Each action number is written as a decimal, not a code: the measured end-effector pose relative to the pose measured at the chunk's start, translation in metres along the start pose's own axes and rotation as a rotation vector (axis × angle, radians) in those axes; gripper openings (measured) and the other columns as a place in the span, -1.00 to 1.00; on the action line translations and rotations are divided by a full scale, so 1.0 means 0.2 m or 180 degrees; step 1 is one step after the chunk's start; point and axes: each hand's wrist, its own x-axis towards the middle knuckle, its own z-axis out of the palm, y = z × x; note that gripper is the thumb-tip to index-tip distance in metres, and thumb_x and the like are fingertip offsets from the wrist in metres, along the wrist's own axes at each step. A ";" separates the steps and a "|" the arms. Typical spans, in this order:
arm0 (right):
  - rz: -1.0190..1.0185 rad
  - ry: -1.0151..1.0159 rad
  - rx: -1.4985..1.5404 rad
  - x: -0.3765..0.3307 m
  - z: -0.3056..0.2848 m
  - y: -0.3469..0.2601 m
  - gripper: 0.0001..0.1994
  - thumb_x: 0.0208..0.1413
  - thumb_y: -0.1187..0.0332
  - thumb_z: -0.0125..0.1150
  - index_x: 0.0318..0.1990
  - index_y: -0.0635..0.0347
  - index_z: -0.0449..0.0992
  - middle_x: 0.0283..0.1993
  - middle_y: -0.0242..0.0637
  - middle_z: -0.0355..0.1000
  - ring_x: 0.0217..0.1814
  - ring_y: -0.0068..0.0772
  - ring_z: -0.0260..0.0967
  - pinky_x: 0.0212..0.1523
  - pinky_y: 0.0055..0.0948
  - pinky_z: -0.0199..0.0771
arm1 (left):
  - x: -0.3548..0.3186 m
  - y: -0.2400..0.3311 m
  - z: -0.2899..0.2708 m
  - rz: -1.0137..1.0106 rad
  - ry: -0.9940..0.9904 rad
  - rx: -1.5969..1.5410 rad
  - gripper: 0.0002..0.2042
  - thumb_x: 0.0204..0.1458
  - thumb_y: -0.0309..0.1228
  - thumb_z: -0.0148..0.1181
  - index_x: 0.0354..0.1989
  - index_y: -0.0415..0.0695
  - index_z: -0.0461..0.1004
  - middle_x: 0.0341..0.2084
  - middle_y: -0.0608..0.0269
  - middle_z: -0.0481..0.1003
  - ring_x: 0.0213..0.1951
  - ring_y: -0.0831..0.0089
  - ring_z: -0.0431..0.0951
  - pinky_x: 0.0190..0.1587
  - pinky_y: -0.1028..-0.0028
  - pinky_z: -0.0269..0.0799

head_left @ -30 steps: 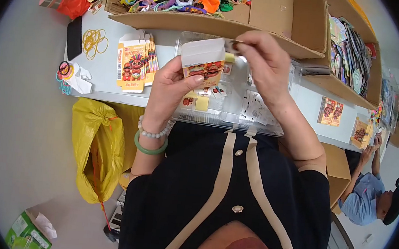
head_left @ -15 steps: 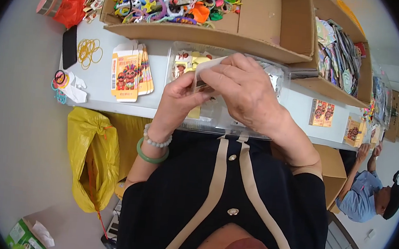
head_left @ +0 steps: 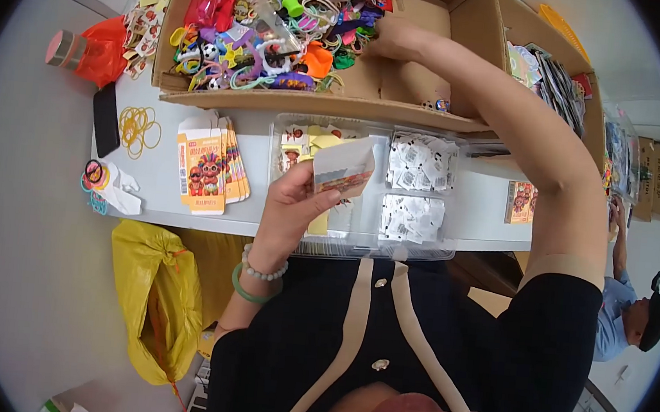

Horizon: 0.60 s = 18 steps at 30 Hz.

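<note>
My left hand (head_left: 295, 195) pinches a small paper carton (head_left: 343, 168) between thumb and fingers, its white flap upward and an orange printed side showing. My right hand (head_left: 393, 39) reaches into a large cardboard box (head_left: 427, 81), at the edge of a heap of small colourful toys (head_left: 282, 33). Its fingertips are hidden there, so whether they grip anything does not show. Below the carton lies a clear plastic tray (head_left: 374, 225). Small white packets (head_left: 422, 164) fill its right compartments; printed cards and yellow slips (head_left: 328, 139) lie on the left.
Left on the table are flat orange cartons (head_left: 206, 165), rubber bands (head_left: 140, 130) and a black phone (head_left: 107, 120). A second cardboard box (head_left: 558, 108) holds flat packets. A yellow bag (head_left: 154, 293) hangs at the table's front edge. A co-worker (head_left: 623, 310) is at far right.
My right hand has left the carton and gone up into the toy box. My left hand keeps the carton, now tilted with its flap showing. The tray's white packets have come into view.
</note>
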 end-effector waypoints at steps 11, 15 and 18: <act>0.0314 0.0320 0.0403 0.02 -0.09 -0.01 -0.79 -0.21 0.35 0.18 -0.34 0.18 0.54 -0.44 -0.17 0.48 -0.36 -0.21 0.47 -0.33 -0.30 0.44 | 0.00 -0.02 -0.03 -0.0032 -0.0083 -0.0173 -0.60 0.01 -0.67 0.12 0.07 -0.34 0.30 -0.08 0.23 0.42 -0.03 0.49 0.42 0.06 0.49 0.32; 0.0324 -0.0303 0.2195 -0.12 -0.22 0.06 -0.87 -0.11 0.31 0.21 -0.45 0.15 0.49 -0.63 -0.50 0.27 -0.58 -0.71 0.23 -0.55 -0.66 0.20 | -0.01 -0.02 -0.04 -0.0019 0.0014 -0.0277 -0.60 0.01 -0.66 0.12 0.07 -0.35 0.30 -0.08 0.22 0.42 -0.03 0.50 0.42 0.05 0.49 0.32; 0.0252 -0.0332 0.2485 -0.25 -0.29 0.09 -0.88 -0.02 0.29 0.18 -0.43 0.12 0.51 -0.59 -0.51 0.32 -0.52 -0.70 0.27 -0.48 -0.65 0.24 | -0.02 -0.02 -0.05 -0.0051 -0.0019 -0.0193 -0.61 0.01 -0.64 0.12 0.07 -0.34 0.30 -0.08 0.22 0.42 -0.03 0.49 0.42 0.05 0.49 0.33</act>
